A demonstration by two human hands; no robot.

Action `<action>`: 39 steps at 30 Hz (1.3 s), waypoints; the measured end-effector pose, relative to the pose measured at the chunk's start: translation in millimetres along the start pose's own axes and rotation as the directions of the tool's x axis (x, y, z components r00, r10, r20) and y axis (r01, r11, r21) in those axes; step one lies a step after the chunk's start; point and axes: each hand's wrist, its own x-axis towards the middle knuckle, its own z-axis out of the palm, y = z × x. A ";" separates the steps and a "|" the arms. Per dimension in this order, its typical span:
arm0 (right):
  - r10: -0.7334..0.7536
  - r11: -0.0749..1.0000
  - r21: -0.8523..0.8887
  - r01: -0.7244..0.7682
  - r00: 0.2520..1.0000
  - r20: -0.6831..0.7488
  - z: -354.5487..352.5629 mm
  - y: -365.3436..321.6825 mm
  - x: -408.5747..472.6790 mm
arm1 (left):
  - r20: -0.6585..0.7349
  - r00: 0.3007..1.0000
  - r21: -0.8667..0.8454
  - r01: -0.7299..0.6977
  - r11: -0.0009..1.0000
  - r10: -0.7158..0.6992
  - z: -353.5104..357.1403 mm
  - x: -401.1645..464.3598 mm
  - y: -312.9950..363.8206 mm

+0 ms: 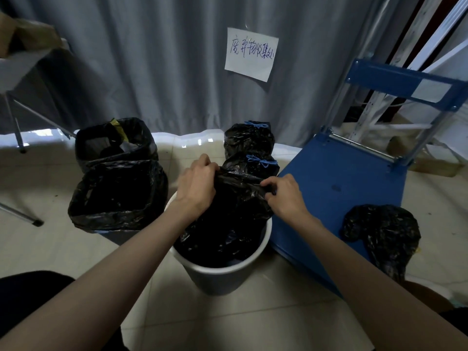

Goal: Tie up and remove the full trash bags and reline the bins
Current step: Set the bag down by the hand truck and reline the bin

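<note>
Grey curtain (157, 59) behind 2 tied bags (249, 140), blue cart (336, 188) beside white bin (215, 277).

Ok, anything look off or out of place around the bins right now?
One thing: a loose black bag lies slumped half off the blue cart, unlike the two tied bags. No spill or damage shows.

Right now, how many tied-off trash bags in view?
2, both closed with blue drawstring bows: far tied bag by the curtain, near tied bag just in front of it, behind the hands. Others may be hidden.
</note>
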 end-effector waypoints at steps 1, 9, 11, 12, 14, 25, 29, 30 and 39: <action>0.014 1.000 0.011 -0.014 1.000 0.007 1.3 0.5 1.2 | 0.005 1.000 0.044 0.005 0.999 -0.005 2.7 2.6 2.3; 0.107 0.993 0.026 -0.111 0.988 0.108 13.4 5.2 12.4 | 0.147 0.983 0.097 0.097 0.990 -0.111 27.2 15.9 13.1; 0.131 0.990 0.033 -0.137 0.982 0.138 16.3 7.3 15.5 | 0.193 0.977 0.064 0.078 0.995 -0.089 33.8 17.8 14.8; 0.142 0.988 0.042 -0.150 0.978 0.155 18.0 8.8 16.6 | 0.214 0.974 0.064 0.057 0.996 -0.070 37.3 18.6 15.5; 0.166 0.982 0.053 -0.180 0.967 0.195 21.7 11.5 19.1 | 0.246 0.969 0.074 0.021 0.997 -0.039 42.8 21.0 15.9; 0.257 0.966 -0.057 -0.253 0.904 0.342 25.9 29.8 20.3 | 0.313 0.925 0.187 0.162 0.969 -0.215 45.6 34.7 -12.8; 0.227 0.973 -0.108 -0.203 0.921 0.317 18.8 24.5 13.7 | 0.215 0.968 0.144 0.097 0.985 -0.127 38.8 25.3 -6.8; 0.207 0.977 -0.103 -0.185 0.937 0.283 15.5 20.9 11.8 | 0.174 0.983 0.116 0.042 0.992 -0.062 37.4 22.0 -2.3; 0.096 0.994 -0.065 -0.086 0.978 0.183 -10.7 8.9 -3.3 | 0.422 0.879 -0.355 -0.064 0.933 0.221 21.2 -6.4 28.0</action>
